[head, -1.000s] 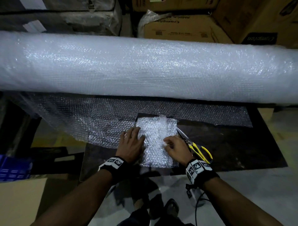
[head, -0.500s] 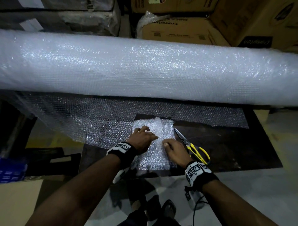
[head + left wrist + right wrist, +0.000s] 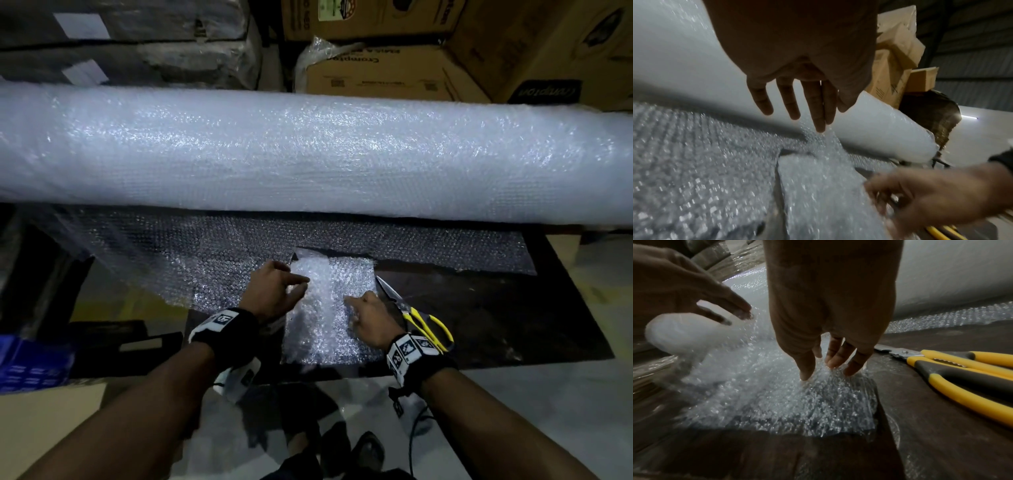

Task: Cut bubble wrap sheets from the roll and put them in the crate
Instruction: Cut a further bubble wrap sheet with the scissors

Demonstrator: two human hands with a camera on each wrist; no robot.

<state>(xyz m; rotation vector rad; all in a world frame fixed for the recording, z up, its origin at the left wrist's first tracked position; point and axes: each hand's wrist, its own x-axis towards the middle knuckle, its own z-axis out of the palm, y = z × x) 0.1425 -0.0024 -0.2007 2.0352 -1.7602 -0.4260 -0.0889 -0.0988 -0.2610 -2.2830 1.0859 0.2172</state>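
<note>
One cut sheet of bubble wrap lies on the dark board in front of me, just near of the roll and its unrolled flap. My right hand presses the sheet's right edge down with straight fingers, gripping nothing. My left hand hovers over the sheet's far left part, fingers loosely extended; in the right wrist view a pale fold of wrap sits under it, but whether my fingertips pinch it or only brush it I cannot tell. The scissors lie put down just right of my right hand, blades pointing far.

So the cutting of this sheet looks done — what is left is folding or gathering it and carrying it to the crate. The crate itself I cannot make out; a blue thing at the near left edge is cut off and too dim to name.
</note>
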